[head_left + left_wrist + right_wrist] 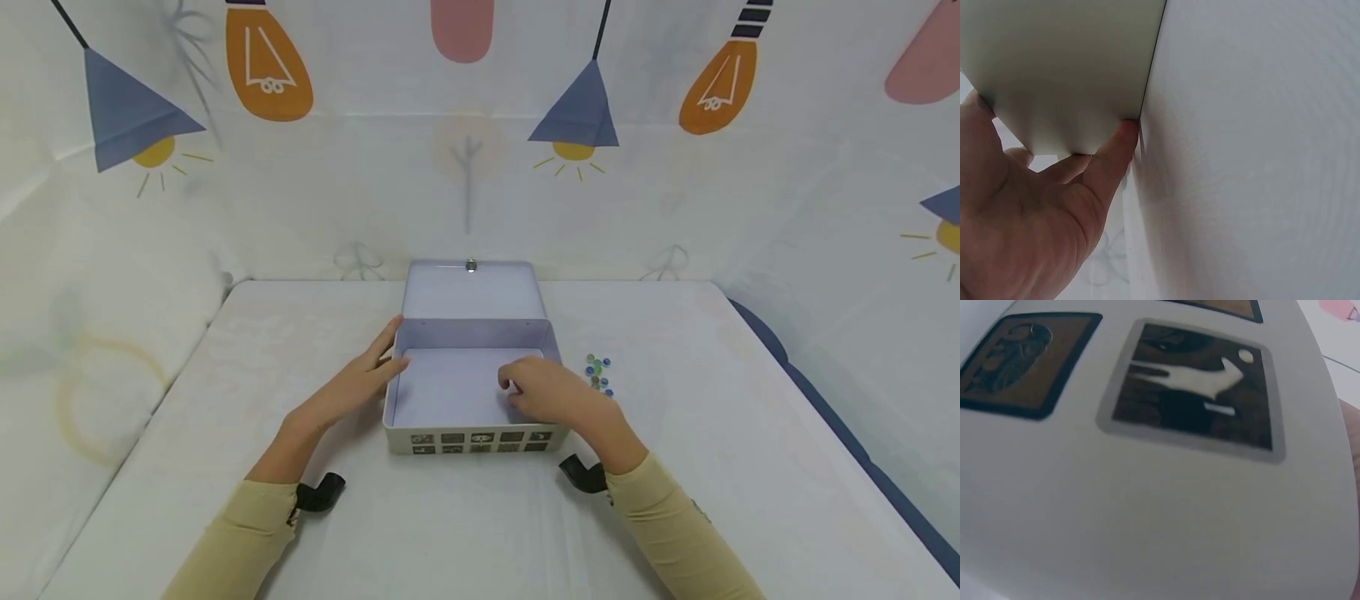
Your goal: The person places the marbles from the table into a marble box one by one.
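A light-coloured tin box sits with its hinged lid raised at the back, and its bare floor shows. My left hand holds the box's left side, the thumb over the rim and the fingers around the rear corner. The left wrist view has that hand against the plain box wall. Above the right part of the box interior is my right hand, fingers curled in towards the thumb; I cannot tell if something small is between them. Pictured squares on the box's front fill the right wrist view.
Several blue and green glass marbles lie on the white-covered table just right of the box. A small metal clasp is on the lid's top edge. Behind hangs a white cloth backdrop printed with lamps and bulbs.
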{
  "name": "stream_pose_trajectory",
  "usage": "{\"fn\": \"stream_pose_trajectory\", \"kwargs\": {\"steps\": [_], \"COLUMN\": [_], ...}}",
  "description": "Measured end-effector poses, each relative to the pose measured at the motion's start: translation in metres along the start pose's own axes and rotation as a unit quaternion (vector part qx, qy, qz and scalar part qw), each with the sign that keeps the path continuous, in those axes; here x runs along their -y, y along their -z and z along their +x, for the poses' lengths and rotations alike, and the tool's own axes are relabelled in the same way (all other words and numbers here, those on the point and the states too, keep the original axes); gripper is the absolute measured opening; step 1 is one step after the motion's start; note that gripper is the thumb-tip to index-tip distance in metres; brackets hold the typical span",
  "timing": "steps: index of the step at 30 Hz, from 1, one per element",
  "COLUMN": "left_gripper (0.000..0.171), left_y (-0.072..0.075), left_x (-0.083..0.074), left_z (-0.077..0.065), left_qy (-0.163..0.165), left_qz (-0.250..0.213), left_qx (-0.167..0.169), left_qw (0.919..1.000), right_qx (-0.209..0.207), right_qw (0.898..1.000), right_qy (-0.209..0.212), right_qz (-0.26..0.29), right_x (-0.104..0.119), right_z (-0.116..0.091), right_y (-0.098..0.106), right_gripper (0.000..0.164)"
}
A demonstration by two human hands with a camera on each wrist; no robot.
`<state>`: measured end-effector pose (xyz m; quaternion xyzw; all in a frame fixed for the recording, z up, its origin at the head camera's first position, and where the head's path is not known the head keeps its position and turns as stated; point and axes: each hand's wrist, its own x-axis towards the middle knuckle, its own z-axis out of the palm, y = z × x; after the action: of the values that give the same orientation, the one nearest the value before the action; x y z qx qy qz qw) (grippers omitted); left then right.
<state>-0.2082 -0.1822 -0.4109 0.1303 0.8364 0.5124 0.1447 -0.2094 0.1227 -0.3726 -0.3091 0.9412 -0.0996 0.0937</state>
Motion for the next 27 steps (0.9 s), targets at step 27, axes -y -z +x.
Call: {"fn": "stream_pose_trajectory", "kwargs": {"steps": [27], "left_gripper": [0.076], "left_y": [0.003], "left_x": [-0.027], "left_z": [-0.011], "left_qy": [0.004], "left_qz": [-0.006], "left_qx": [0.017], "left_qw": [0.9998], "right_qx": [-0.060], "right_qw": [0.996], "right_qy": [0.015], "right_qz": [0.057], "right_x": [-0.016], "right_z": [-0.015], "right_y": [0.026], "right_gripper": [0.022]}}
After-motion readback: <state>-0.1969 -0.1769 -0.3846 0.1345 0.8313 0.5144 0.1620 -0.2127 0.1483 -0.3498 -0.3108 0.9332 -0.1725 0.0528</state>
